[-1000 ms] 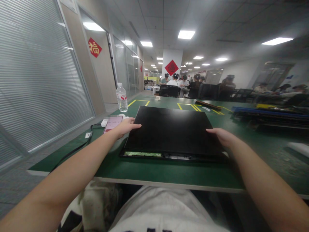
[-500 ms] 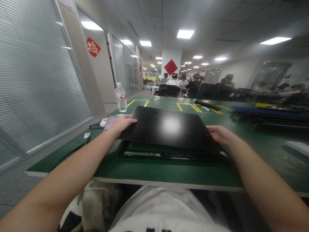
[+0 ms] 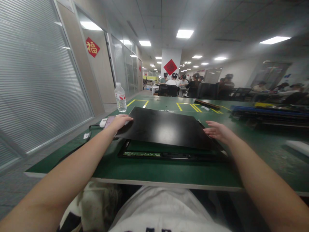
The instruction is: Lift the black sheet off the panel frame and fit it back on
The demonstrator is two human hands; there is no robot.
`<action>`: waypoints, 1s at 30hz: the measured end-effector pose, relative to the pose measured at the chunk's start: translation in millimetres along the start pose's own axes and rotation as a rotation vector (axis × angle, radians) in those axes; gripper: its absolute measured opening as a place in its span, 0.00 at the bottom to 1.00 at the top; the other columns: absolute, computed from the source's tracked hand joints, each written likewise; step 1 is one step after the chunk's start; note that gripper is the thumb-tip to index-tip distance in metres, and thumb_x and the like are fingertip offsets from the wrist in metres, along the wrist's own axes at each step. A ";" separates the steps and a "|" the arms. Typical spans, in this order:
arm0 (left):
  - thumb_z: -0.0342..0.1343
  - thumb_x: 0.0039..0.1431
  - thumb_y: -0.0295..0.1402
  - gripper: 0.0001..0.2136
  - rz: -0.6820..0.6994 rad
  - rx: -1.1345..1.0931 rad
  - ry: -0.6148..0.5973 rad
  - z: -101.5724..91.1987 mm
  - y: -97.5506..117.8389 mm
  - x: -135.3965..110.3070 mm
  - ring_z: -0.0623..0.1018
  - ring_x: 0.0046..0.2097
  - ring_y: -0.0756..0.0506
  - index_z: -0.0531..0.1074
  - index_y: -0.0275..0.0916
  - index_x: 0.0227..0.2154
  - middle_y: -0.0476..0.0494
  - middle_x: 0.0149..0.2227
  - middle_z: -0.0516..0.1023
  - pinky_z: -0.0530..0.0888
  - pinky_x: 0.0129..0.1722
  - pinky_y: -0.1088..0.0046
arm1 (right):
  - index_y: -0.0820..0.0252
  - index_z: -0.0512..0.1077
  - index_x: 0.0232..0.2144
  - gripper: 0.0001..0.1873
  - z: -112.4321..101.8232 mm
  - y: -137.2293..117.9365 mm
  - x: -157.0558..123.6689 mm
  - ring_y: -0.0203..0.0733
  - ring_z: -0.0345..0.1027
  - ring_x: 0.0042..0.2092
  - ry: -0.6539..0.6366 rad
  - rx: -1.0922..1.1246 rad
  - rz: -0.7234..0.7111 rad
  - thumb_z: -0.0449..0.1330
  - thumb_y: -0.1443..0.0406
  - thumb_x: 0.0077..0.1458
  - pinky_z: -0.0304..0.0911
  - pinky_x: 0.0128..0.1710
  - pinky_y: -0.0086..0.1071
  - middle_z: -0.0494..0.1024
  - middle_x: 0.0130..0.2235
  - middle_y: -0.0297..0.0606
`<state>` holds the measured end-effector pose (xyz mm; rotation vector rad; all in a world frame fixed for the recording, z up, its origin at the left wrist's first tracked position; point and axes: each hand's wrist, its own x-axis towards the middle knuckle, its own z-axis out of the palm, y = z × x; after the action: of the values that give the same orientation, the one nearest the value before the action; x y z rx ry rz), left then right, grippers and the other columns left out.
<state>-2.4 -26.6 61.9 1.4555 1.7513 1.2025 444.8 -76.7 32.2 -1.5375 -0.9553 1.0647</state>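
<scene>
A black, glossy flat screen panel (image 3: 164, 127) lies tilted above a black rectangular frame (image 3: 178, 156) on the green table. My left hand (image 3: 122, 121) grips the panel's left edge, thumb side up, with the other fingers hidden below. At the right edge is my right hand (image 3: 218, 131), fingers stretched out and apart; its fingertips are beside the panel's edge, and I cannot tell whether they touch it. A green circuit board strip (image 3: 141, 154) shows in the frame's front left part. Much of the frame is hidden under the panel.
A water bottle (image 3: 120, 97) stands behind my left hand. A phone (image 3: 109, 122) and a white plug with a black cable (image 3: 89, 133) lie at the left. Stacked dark and blue strips (image 3: 267, 116) lie on the right, with a white object (image 3: 298, 149) nearer. Several people sit in the background.
The panel has shifted left, uncovering more of the frame's right side. My left hand moved left with it. My right hand's fingers have opened off the panel's right edge.
</scene>
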 end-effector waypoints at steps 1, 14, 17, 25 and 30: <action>0.62 0.38 0.37 0.04 0.014 0.015 -0.024 0.7 -2.1 2.0 0.79 0.33 0.41 0.74 0.43 0.18 0.50 0.24 0.78 0.70 0.28 0.71 | 0.58 0.64 0.56 0.24 -0.1 0.5 0.7 0.37 0.72 0.27 0.009 -0.025 -0.001 0.57 0.66 0.56 0.64 0.24 0.25 0.81 0.31 0.42; 0.63 0.35 0.35 0.06 0.053 -0.058 -0.204 8.5 -14.4 2.7 0.79 0.32 0.39 0.75 0.42 0.19 0.47 0.24 0.79 0.71 0.29 0.69 | 0.62 0.70 0.49 0.20 -4.8 6.5 9.5 0.36 0.67 0.23 0.109 -0.154 0.030 0.58 0.62 0.55 0.60 0.20 0.25 0.82 0.31 0.46; 0.65 0.35 0.35 0.07 0.038 -0.121 -0.257 11.5 -16.8 2.3 0.80 0.34 0.38 0.75 0.41 0.21 0.46 0.25 0.80 0.73 0.31 0.68 | 0.63 0.71 0.49 0.20 -5.5 7.0 9.8 0.35 0.66 0.22 0.150 -0.169 0.017 0.58 0.62 0.55 0.58 0.18 0.25 0.82 0.30 0.47; 0.70 0.34 0.32 0.15 -0.033 -0.301 -0.393 18.1 -25.3 0.9 0.81 0.30 0.40 0.75 0.39 0.29 0.43 0.27 0.82 0.77 0.29 0.67 | 0.65 0.71 0.46 0.16 -9.1 8.2 13.8 0.33 0.63 0.20 0.195 -0.197 0.010 0.59 0.64 0.55 0.55 0.16 0.22 0.81 0.27 0.47; 0.73 0.32 0.35 0.19 -0.030 -0.288 -0.420 18.6 -26.0 0.1 0.82 0.30 0.40 0.75 0.37 0.30 0.41 0.28 0.83 0.77 0.28 0.66 | 0.64 0.71 0.44 0.14 -11.9 9.0 18.0 0.33 0.62 0.18 0.195 -0.219 -0.009 0.59 0.64 0.55 0.53 0.14 0.23 0.81 0.27 0.48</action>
<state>1.5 -21.5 30.6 1.3821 1.2582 0.9958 462.1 -64.9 21.8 -1.7782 -0.9659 0.8068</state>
